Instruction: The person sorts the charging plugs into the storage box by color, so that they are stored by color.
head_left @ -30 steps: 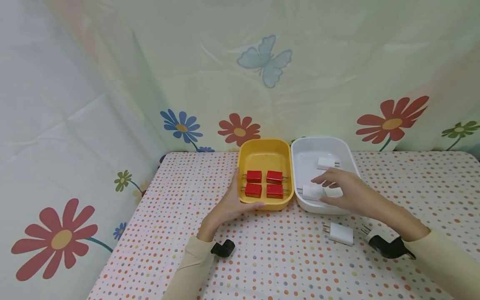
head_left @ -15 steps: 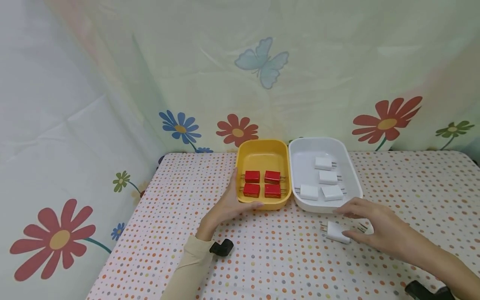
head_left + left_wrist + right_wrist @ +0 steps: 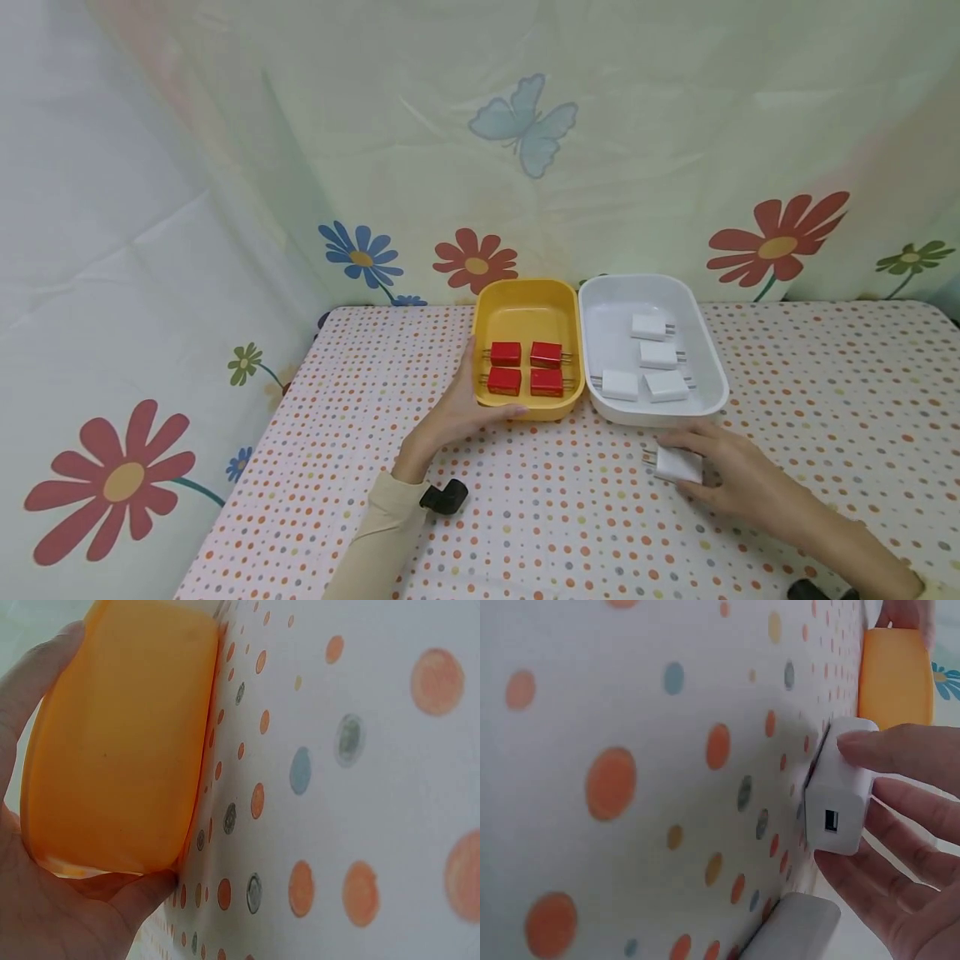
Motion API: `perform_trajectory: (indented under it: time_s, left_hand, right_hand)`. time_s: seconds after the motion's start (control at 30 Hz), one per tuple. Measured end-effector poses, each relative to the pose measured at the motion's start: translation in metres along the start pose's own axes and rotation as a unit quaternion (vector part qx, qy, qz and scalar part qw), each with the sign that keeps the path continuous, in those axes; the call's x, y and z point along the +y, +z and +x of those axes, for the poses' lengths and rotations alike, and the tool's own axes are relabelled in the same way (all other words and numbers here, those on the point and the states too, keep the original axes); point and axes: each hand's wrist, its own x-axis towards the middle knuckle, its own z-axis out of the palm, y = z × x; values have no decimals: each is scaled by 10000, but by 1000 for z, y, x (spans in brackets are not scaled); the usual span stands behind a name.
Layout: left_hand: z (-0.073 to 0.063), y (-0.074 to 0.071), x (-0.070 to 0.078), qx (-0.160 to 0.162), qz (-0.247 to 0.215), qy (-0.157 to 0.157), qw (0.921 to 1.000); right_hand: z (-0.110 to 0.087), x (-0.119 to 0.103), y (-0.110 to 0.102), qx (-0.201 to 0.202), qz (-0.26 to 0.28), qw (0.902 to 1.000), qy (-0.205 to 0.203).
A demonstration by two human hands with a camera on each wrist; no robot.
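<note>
At the front-left corner of a yellow plastic tray (image 3: pixel 528 408), my left hand (image 3: pixel 453 406) grips the wall, fingers along the left side and thumb on the front. In the left wrist view the hand spans the tray's outer wall (image 3: pixel 120 742). Below a white tray (image 3: pixel 656 417), my right hand (image 3: pixel 738 475) pinches a white charger plug (image 3: pixel 678 465) between thumb and fingers. The right wrist view shows its USB port end (image 3: pixel 836 821), the plug lying at the tablecloth. A second white charger plug (image 3: pixel 795 930) lies beside it, hidden by the hand in the head view.
Several red charger plugs (image 3: pixel 505 382) lie in two rows in the yellow tray. The white tray, right beside it, holds several white charger plugs (image 3: pixel 666 385). A dotted cloth (image 3: pixel 547 517) covers the table. A flowered curtain (image 3: pixel 637 167) hangs behind.
My right hand has moved from inside the white tray down to the table and taken hold of a white charger plug there. My left hand stays on the yellow tray.
</note>
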Motion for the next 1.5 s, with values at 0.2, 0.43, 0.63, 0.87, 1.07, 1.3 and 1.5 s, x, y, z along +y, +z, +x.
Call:
perform_trajectory:
  time_s: [0.2,0.43,0.63,0.87,1.07,1.3,1.5]
  left_hand:
    - [1,0,-1,-39,-80,109,9999]
    - [-1,0,2,28,75,-166,9998]
    - [-1,1,2,12,107,-151,9998]
    - [0,2,2,43,120,-134,9998]
    - [0,1,1,51,154,-110,9998]
    - [2,2,1,-40,-79,240,9997]
    - [2,1,-2,-22,5,226,9997]
  right_hand:
    - [1,-3,5,135,-191,9997,35]
    - [1,-3,6,178,-191,9997,-2]
    - [-3,-2,4,177,-138,9997,-36]
    - [-8,-6,-15,316,-87,9994,-66]
    - [0,-9,-42,437,-34,9985,-313]
    - [29,-12,-75,644,-127,9960,-604]
    - [65,-13,-88,572,-117,9955,-743]
